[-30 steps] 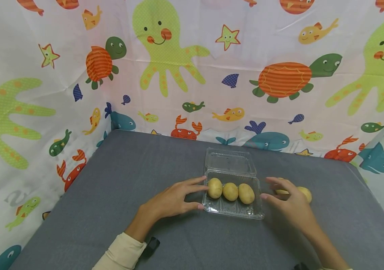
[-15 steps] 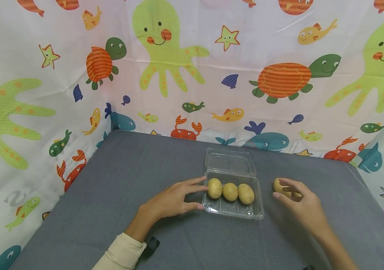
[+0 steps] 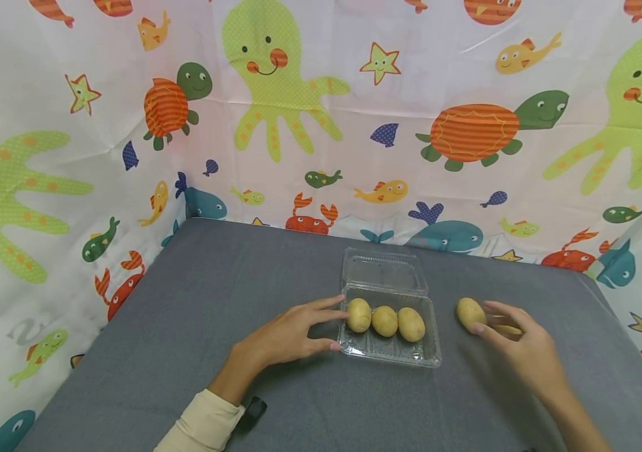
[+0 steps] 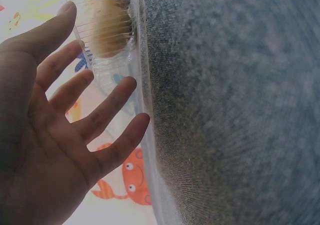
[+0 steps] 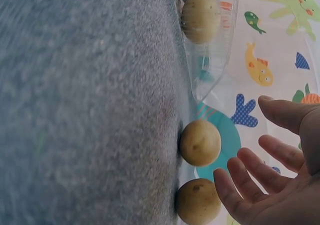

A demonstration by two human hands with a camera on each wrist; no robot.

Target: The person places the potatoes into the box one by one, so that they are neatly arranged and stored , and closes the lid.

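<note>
On a grey worktop (image 3: 128, 376), a clear plastic container (image 3: 390, 356) is set a little right of the middle, with its hinged lid (image 3: 384, 270) laid open toward the back edge. Three potatoes are held in it in one row: the left potato (image 3: 359, 315) is placed close to the left wall, the middle potato (image 3: 385, 321) is set between the others, and the right potato (image 3: 411, 324) is placed toward the right wall.

The left hand (image 3: 289, 331) is placed at the container's left side, its fingers spread and nothing gripped; its thumb is pointed at the front left corner.

The right hand (image 3: 529, 351) is held, fingers apart and loosely bent, beside two loose potatoes between the container and the worktop's right edge. The nearer loose potato (image 3: 470, 314) is seen just past its thumb and fingertips; the farther loose potato (image 3: 507, 329) is mostly covered by the hand. Whether either is touched cannot be told for certain.

A cream sleeve (image 3: 202, 422) is worn on the left arm. The worktop's back edge is bordered by a white cloth (image 3: 343, 141) printed with sea animals.
</note>
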